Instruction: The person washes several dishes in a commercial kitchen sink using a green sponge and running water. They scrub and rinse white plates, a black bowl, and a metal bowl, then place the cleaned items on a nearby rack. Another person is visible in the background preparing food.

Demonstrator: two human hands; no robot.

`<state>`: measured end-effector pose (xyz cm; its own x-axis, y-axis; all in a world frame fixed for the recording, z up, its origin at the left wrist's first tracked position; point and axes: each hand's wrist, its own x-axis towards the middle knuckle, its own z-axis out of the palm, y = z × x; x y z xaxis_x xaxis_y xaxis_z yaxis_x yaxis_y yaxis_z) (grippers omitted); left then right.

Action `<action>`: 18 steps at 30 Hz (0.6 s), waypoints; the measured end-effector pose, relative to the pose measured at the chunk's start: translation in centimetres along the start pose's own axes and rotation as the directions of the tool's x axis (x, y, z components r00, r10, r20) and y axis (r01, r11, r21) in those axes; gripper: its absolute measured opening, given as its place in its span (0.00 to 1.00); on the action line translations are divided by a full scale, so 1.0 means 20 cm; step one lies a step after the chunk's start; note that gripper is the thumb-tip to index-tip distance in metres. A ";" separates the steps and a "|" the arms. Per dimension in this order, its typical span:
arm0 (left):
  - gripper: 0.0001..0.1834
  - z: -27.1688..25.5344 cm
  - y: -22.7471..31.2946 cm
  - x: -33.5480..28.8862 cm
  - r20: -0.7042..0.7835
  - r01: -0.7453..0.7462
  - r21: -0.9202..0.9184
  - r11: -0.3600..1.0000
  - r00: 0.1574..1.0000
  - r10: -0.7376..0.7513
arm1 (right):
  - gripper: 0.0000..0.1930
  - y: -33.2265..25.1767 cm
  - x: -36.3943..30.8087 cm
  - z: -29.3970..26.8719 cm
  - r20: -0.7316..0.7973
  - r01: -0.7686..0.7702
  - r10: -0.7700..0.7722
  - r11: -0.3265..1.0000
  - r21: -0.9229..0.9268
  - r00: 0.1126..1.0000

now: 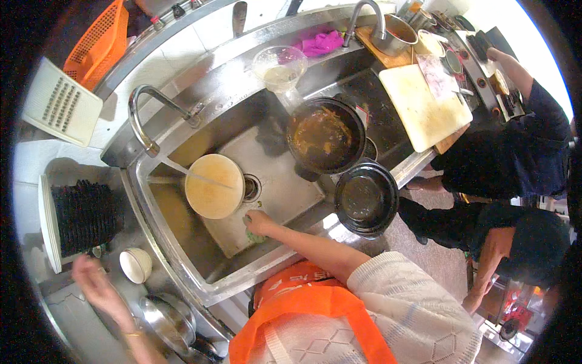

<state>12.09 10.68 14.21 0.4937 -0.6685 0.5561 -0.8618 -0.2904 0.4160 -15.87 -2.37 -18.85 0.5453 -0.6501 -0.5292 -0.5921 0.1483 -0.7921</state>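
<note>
My right hand reaches into the steel sink, its fingers closed on a green scrubbing pad near the sink floor. Just beyond it, a round, pale tan thing with a light rim sits beside the drain; whether it is a disc or a full vessel I cannot tell. A thin stream from the tap falls onto it. At the left, my left hand is slightly blurred, fingers apart and empty, between a stack of black ribbed pieces and a white bowl.
A dark pot with brown residue stands at the sink's right, with black pots on the near edge. A clear bowl and purple cloth lie behind. A cutting board sits right; two people in dark clothes are beyond.
</note>
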 end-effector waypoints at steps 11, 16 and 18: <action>0.13 0.96 0.80 -0.48 0.758 0.551 -0.394 0.736 0.648 -0.079 | 0.17 0.02 -0.15 -0.11 -0.151 0.037 -0.031 0.999 0.035 0.988; 0.14 1.15 0.79 -0.52 0.795 0.683 -0.370 0.630 0.584 -0.165 | 0.16 0.00 -0.22 -0.16 -0.222 0.157 -0.144 0.987 0.042 0.964; 0.15 1.20 0.84 -0.54 0.804 0.682 -0.454 0.574 0.591 -0.066 | 0.16 0.01 -0.23 -0.15 -0.231 0.108 -0.084 0.989 0.097 0.969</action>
<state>-10.61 -3.38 -2.03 0.2544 -0.9265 -0.2774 -0.1049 -0.3116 0.9444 -20.33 -1.65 -15.68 0.4412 -0.8145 -0.3766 -0.4693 0.1483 -0.8705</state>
